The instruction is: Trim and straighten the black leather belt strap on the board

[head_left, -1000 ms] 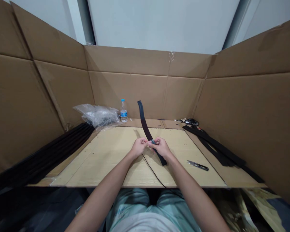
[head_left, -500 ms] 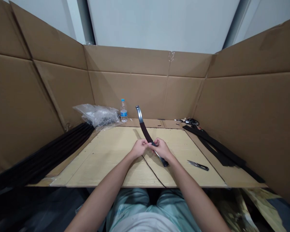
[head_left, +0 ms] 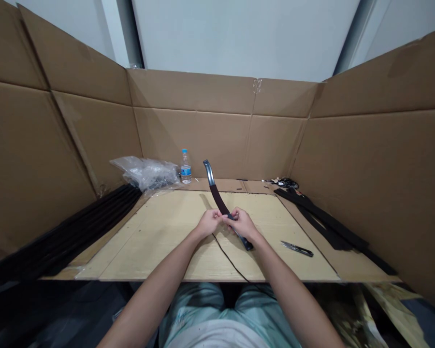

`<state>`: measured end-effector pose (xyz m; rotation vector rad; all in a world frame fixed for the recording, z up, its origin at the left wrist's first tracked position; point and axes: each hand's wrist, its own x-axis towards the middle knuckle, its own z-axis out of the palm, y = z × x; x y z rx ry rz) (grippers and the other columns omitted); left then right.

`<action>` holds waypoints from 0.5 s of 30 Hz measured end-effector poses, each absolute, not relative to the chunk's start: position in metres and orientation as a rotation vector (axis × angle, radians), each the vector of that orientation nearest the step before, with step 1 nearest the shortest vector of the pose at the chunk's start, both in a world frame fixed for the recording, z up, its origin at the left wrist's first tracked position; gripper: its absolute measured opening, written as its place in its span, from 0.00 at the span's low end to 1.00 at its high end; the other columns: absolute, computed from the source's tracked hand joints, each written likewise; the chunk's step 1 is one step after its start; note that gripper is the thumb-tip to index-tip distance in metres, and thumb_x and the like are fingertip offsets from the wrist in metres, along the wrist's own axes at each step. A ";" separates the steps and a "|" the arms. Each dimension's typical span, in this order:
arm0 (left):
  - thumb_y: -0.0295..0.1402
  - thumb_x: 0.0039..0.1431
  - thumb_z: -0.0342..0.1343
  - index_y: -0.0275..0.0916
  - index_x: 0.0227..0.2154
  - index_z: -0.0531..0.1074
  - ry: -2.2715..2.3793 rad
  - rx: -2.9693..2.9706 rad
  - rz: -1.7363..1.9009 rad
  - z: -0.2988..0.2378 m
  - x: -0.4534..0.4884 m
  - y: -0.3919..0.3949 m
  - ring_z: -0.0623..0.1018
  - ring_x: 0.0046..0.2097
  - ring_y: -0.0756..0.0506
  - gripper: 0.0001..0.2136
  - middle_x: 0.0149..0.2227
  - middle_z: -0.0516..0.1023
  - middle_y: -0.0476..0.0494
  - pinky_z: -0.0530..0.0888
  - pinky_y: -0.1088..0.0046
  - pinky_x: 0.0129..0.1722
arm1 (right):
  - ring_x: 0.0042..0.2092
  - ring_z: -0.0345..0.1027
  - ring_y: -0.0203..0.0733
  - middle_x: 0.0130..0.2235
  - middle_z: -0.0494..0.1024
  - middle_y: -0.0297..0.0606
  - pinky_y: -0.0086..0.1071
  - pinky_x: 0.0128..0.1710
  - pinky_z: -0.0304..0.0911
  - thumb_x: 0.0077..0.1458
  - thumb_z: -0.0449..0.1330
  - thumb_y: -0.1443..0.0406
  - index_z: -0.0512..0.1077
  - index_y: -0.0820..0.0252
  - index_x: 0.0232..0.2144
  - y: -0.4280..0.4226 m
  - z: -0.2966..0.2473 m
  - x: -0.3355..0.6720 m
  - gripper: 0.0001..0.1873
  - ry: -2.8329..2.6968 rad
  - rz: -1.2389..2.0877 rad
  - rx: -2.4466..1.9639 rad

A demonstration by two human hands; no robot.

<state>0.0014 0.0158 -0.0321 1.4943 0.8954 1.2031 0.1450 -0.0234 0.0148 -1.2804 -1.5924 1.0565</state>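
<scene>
One curved dark strip [head_left: 218, 197] is pinched below mid-length by the right hand [head_left: 243, 223]; left hand [head_left: 208, 223] fingertips adjoin, hold unclear; black cord [head_left: 227, 254] and snips [head_left: 297, 249] lie nearby.

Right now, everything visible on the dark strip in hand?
The strip is bowed, slanting from upper left to lower right. Its middle looks matte, dark maroon, fabric-like; the upper end is glossy grey, the lower tip dark. The right hand pinches it below the middle; the left hand has fingertips alongside. Whether its lower tip touches the board is unclear.
</scene>
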 end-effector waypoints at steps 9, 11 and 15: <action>0.46 0.44 0.61 0.36 0.19 0.64 0.885 1.513 1.177 -0.032 0.001 0.015 0.72 0.24 0.48 0.18 0.19 0.72 0.48 0.65 0.75 0.24 | 0.16 0.58 0.31 0.15 0.67 0.25 0.22 0.14 0.51 0.41 0.64 0.53 0.53 0.56 0.25 -0.024 0.015 0.145 0.24 -1.598 1.057 -1.268; 0.46 0.43 0.62 0.36 0.19 0.64 0.901 1.514 1.180 -0.032 0.001 0.016 0.71 0.23 0.49 0.18 0.19 0.71 0.48 0.63 0.76 0.23 | 0.16 0.59 0.31 0.15 0.66 0.25 0.22 0.14 0.51 0.41 0.64 0.53 0.53 0.56 0.25 -0.023 0.015 0.145 0.24 -1.600 1.048 -1.271; 0.46 0.43 0.62 0.36 0.19 0.64 0.938 1.516 1.187 -0.033 0.000 0.017 0.69 0.22 0.50 0.19 0.18 0.70 0.50 0.62 0.76 0.23 | 0.16 0.58 0.31 0.16 0.66 0.25 0.22 0.13 0.50 0.42 0.64 0.53 0.53 0.56 0.25 -0.023 0.014 0.145 0.24 -1.615 1.032 -1.281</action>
